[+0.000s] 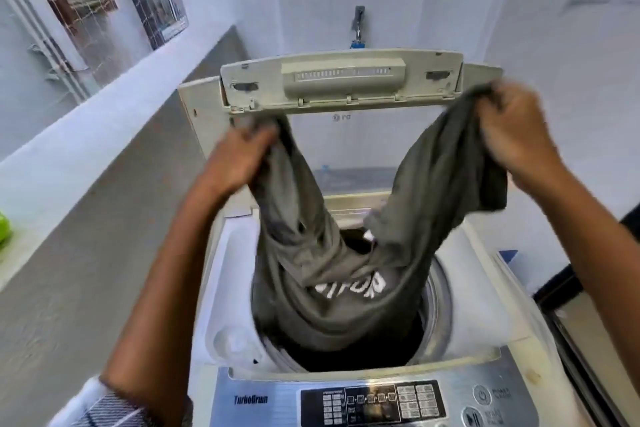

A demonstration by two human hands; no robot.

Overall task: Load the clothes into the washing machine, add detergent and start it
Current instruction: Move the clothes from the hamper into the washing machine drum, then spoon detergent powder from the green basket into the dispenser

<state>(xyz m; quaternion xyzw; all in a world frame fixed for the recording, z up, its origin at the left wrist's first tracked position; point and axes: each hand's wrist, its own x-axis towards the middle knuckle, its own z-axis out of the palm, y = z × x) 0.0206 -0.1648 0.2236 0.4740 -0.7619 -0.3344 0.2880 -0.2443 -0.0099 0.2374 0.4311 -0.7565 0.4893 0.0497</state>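
A top-loading washing machine (221, 291) stands below me with its lid (341, 80) folded up at the back. A dark grey shirt with white lettering (332, 274) hangs into the open drum (438, 302). My left hand (239, 159) grips one upper edge of the shirt, above the drum's left side. My right hand (516, 139) grips the other upper edge, higher and to the right. The shirt's lower part sags inside the drum. The control panel (372, 404) with buttons runs along the front edge.
A grey wall with a white ledge (86, 135) runs along the left, with a green object (5, 227) on a lower ledge. A tap (358, 28) sits on the wall behind the lid. A dark frame (568, 308) stands at the right of the machine.
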